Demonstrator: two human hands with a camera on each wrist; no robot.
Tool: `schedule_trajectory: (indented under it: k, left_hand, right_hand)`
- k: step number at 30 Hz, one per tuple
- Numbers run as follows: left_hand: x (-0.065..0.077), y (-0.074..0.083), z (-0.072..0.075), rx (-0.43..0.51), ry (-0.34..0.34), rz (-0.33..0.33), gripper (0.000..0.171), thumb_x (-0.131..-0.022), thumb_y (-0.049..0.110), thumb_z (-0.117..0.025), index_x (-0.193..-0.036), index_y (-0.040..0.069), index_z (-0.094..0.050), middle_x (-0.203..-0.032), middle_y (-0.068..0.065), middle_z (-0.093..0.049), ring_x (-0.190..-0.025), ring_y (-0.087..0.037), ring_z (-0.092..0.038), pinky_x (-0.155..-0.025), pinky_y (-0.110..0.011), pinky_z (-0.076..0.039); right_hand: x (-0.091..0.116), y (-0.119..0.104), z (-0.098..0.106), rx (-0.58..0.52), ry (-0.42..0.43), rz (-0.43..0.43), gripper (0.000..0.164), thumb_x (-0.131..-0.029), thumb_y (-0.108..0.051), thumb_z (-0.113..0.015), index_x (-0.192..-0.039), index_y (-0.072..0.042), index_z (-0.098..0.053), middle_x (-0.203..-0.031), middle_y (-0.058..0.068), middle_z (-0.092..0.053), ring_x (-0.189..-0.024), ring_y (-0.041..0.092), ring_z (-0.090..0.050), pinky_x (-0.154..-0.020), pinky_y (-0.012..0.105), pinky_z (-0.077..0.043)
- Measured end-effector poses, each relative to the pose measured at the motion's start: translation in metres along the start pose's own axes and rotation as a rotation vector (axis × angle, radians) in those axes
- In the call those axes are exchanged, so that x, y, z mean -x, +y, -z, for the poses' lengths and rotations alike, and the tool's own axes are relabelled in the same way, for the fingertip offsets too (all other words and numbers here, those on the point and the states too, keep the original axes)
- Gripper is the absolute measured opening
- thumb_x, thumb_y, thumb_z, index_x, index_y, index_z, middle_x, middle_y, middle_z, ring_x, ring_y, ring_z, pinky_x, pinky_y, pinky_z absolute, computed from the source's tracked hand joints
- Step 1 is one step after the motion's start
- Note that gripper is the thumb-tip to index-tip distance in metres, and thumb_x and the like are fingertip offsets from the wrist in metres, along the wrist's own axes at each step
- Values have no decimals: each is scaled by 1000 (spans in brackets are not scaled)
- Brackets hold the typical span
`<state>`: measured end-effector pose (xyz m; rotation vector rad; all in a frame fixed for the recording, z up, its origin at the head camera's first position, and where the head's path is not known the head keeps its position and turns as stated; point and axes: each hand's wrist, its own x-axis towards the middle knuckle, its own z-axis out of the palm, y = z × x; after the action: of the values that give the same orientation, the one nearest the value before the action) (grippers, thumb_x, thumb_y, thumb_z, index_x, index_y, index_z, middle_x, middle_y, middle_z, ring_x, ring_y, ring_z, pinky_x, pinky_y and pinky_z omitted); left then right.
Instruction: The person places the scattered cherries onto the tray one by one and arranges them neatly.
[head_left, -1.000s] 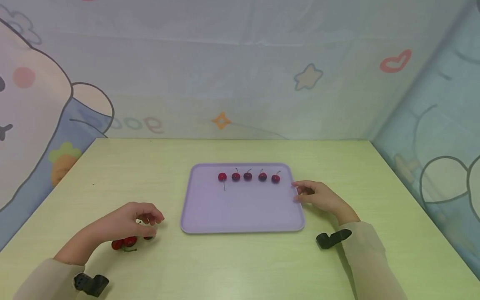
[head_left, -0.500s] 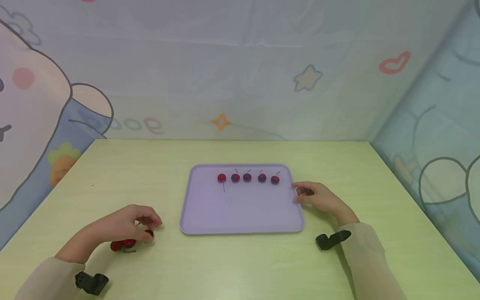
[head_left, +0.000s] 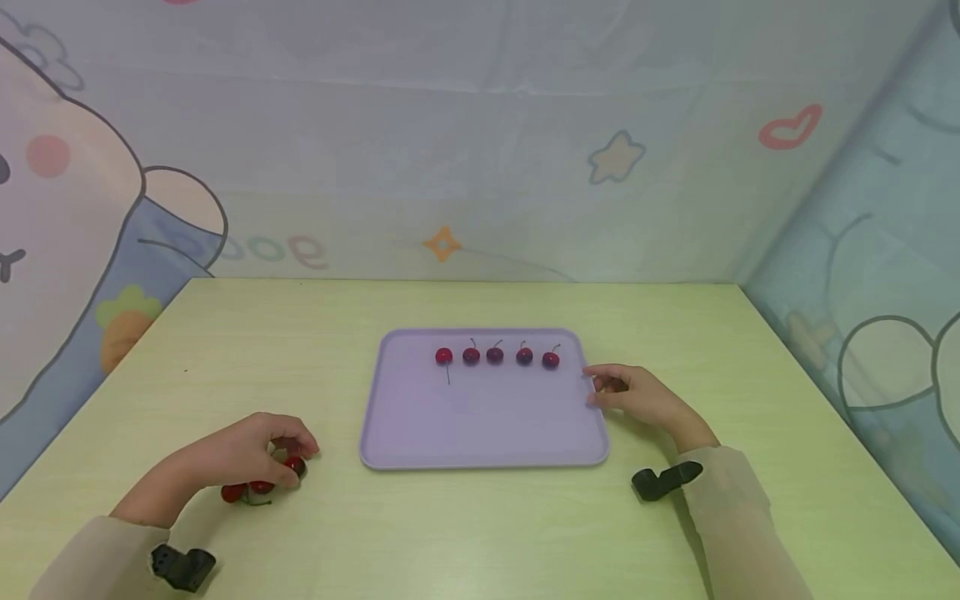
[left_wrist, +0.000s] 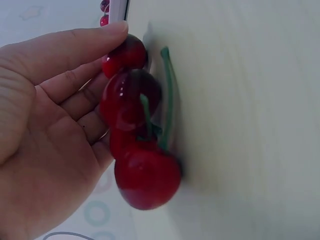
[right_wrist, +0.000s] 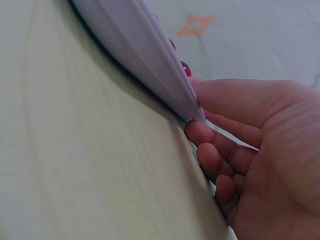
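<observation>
At the left of the table, my left hand [head_left: 236, 450] is bent over a small group of dark red cherries. Thumb and fingers close about the cherry [left_wrist: 125, 54] farthest from the wrist. Other cherries [left_wrist: 147, 175] with green stems lie under and beside the palm, partly hidden in the head view. A pale purple tray [head_left: 480, 429] lies flat in the middle, bearing a row of several cherries [head_left: 495, 355] along its far side. My right hand [head_left: 648, 396] pinches the tray's right rim, thumb on one face and fingers on the other in the right wrist view.
The light wooden table [head_left: 480, 542] runs back to a cartoon-printed cloth [head_left: 480, 167]. A second printed cloth [head_left: 885, 250] hangs on the right. Black wrist cameras sit on both sleeves.
My left hand has lowered slightly and drawn a little left, its fingers coming round the end cherry, which shows more now. The right hand and tray stay in place.
</observation>
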<state>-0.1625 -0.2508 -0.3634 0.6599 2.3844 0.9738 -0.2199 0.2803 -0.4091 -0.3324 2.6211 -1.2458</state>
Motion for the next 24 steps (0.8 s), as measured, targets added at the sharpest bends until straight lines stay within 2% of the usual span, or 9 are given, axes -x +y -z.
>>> schedule_trajectory:
  k: [7, 13, 19, 24]
  left_hand:
    - [1, -1, -1, -1, 13, 3, 29, -79, 13, -77, -105, 6, -66, -103, -3, -64, -91, -14, -58, -76, -27, -49]
    - [0, 0, 0, -42, 46, 11, 26, -78, 19, -79, -100, 10, -67, -99, 0, -65, -90, -14, -57, -77, -30, -48]
    - [-3, 5, 5, -70, 84, 24, 24, -78, 21, -79, -96, 12, -66, -94, 1, -63, -88, -15, -53, -74, -29, -46]
    - [-4, 10, 12, -79, 110, 4, 24, -79, 19, -78, -97, 10, -65, -93, -1, -63, -87, -14, -55, -72, -28, -46]
  right_hand:
    - [1, -1, 0, 4, 2, 2, 50, -87, -21, -71, -132, -3, -57, -103, 8, -59, -94, 22, -49, -76, 25, -43]
    - [2, -3, 0, 6, -6, 4, 51, -87, -21, -71, -133, -3, -57, -104, 8, -59, -94, 22, -48, -76, 25, -42]
    - [2, -2, 0, 8, -4, 8, 52, -87, -22, -71, -133, -2, -56, -105, 8, -59, -94, 21, -48, -77, 25, -42]
    - [2, -3, 0, 9, -1, 4, 52, -87, -23, -71, -133, -3, -56, -106, 9, -59, -95, 21, -49, -78, 26, -43]
